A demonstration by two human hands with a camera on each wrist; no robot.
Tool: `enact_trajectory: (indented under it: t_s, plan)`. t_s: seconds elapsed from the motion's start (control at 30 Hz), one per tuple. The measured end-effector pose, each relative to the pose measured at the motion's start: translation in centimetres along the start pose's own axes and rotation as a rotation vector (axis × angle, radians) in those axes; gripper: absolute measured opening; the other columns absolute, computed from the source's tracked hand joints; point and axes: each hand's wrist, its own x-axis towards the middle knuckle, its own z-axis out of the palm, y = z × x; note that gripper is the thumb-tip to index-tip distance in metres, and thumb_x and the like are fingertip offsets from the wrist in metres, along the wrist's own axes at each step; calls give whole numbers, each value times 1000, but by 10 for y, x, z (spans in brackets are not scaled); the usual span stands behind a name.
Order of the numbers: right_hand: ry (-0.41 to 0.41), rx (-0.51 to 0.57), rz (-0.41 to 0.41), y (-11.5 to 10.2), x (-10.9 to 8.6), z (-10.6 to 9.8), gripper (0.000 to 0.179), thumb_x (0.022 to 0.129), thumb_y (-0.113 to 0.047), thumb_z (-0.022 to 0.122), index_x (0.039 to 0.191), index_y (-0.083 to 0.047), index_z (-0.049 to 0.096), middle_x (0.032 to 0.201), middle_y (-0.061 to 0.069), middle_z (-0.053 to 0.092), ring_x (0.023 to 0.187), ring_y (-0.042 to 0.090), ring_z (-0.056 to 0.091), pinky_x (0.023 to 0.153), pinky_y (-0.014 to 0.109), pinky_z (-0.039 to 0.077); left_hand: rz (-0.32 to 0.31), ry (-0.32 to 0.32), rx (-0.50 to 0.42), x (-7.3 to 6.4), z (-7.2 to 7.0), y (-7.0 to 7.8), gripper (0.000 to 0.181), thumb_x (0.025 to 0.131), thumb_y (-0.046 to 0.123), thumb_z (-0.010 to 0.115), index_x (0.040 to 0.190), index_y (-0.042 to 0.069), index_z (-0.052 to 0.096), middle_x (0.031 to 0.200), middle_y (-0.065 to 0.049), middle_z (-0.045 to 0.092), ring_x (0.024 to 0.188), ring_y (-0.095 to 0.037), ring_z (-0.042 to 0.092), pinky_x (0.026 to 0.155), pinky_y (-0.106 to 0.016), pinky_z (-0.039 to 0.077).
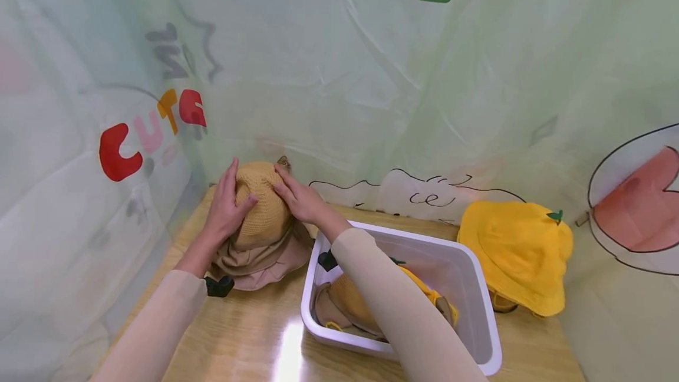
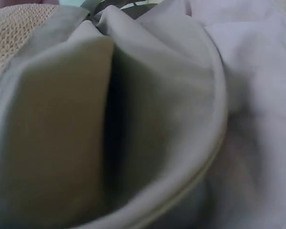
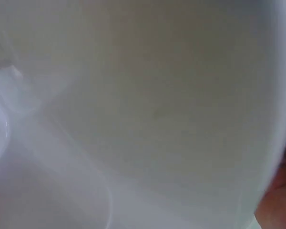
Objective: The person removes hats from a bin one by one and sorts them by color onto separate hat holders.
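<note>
Against the back left of the table is a hat with a tan woven crown (image 1: pixel 259 208) and a wavy beige cloth brim (image 1: pixel 276 261). My left hand (image 1: pixel 228 200) presses the crown's left side, fingers straight and thumb lying over the front. On its upper right side rests my right hand (image 1: pixel 302 196), fingers extended over the weave. In the left wrist view the folded brim (image 2: pixel 171 124) fills most of the picture, with part of the woven crown (image 2: pixel 19 33) at upper left. A pale blurred surface covers most of the right wrist view; part of my hand shows at its right edge.
A white plastic tub (image 1: pixel 490 335) stands right of the hat, under my right forearm. Inside lie another tan woven hat (image 1: pixel 347 299) and something yellow. Further right, a yellow bucket hat (image 1: pixel 511 252) with a green leaf leans near the printed curtain (image 1: pixel 361 87).
</note>
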Motion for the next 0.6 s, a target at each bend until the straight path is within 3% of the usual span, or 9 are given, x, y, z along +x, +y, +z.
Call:
enact_trajectory:
  t_s: [0.27,0.43,0.6]
  plan:
    - [-46,38,-12,-1,-1,3,57,108,-45,25,162,-30,12,163,6,29,145,31,35,119,45,29,16,72,-82,-12,6,-19,116,72,94,38,162,24,16,162,-18,24,145,-46,26,110,-71,23]
    - [-25,11,3,-3,-4,4,55,109,-44,24,161,-31,16,162,5,31,145,30,37,119,45,29,-28,77,-90,-16,6,-25,92,87,82,32,161,30,19,159,-19,30,141,-48,33,108,-71,27]
    - [-35,-9,13,0,-6,2,55,109,-43,25,161,-29,15,161,9,32,143,33,39,118,45,30,-82,-5,-82,-16,2,-26,71,103,57,35,162,24,15,158,-25,27,140,-51,32,108,-71,27]
